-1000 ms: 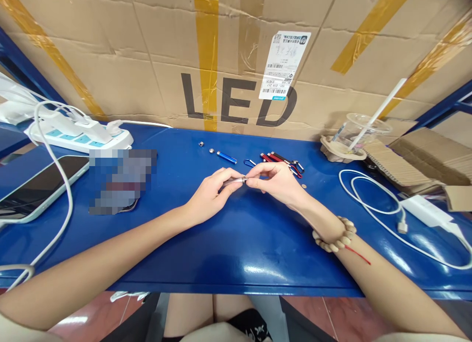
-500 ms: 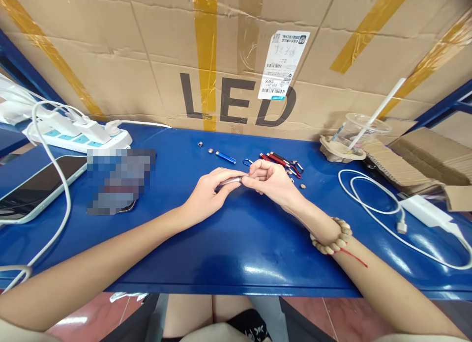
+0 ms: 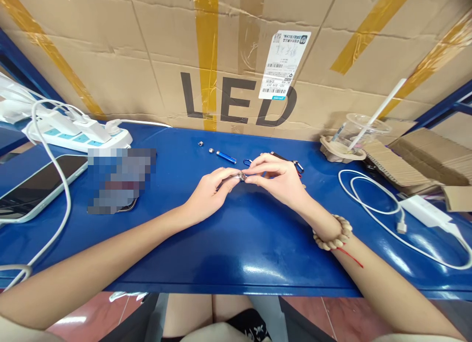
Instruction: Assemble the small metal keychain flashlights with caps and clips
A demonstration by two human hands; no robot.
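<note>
Over the middle of the blue table, my left hand (image 3: 210,194) is closed round a small silver tube (image 3: 241,177), mostly hidden by the fingers. Thumb and fingertips of my right hand (image 3: 278,182) pinch at the tube's right end, where a shiny metal part shows; its exact shape is too small to tell. Just beyond the hands lie a blue metal tube (image 3: 226,157) and two small silver caps (image 3: 200,143). A blue carabiner (image 3: 247,162) and a dark carabiner (image 3: 299,167) show behind my right hand, which partly covers other small tubes there.
A large cardboard box (image 3: 158,52) walls off the back. To the left are a white power strip (image 3: 110,143), a phone (image 3: 40,185) and a blurred-out object (image 3: 121,182). On the right are a clear cup (image 3: 363,130), a white cable (image 3: 354,199) and open cardboard (image 3: 435,150).
My right hand's fingers have straightened and shifted over the red and black tubes, covering more of them. A shiny end part now shows between the two hands. My left hand stays nearly in place.
</note>
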